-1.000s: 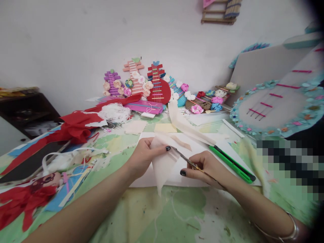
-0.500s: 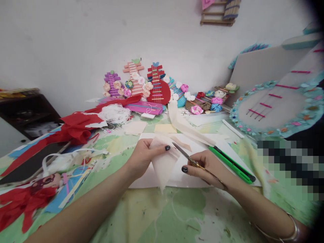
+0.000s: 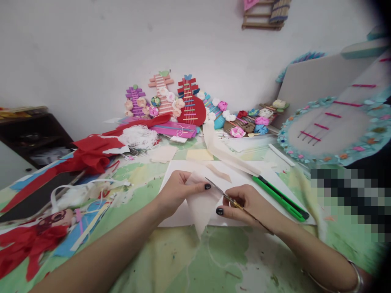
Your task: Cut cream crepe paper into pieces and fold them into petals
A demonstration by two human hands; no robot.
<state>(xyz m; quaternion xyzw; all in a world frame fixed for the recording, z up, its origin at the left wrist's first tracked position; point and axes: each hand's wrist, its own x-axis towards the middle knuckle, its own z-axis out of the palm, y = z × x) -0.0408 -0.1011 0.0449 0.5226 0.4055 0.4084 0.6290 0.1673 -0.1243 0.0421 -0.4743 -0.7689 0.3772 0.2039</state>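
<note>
Between the thumb and fingers of my left hand (image 3: 180, 191) is a pale cream piece of crepe paper (image 3: 201, 207), its pointed end hanging down. My right hand (image 3: 244, 205) holds a pair of scissors (image 3: 230, 199) with gold-coloured handles. Their blades point up and left and lie across the upper part of the crepe paper, near my left thumb. Whether the blades are apart is hard to see. Under both hands lies a white sheet (image 3: 174, 215), with a small beige paper strip (image 3: 219, 172) on it.
A green utility knife (image 3: 281, 199) rests on the sheet's right side, by a long cream strip (image 3: 226, 156). Red crepe paper (image 3: 91, 152) and white string (image 3: 139, 137) lie at left. Decorated paper lutes (image 3: 192, 108) lean against the wall; a larger one (image 3: 324, 130) stands at right.
My left hand and the crepe paper have shifted slightly right and down. The scissor blades have moved a little left and down, now lying further across the paper.
</note>
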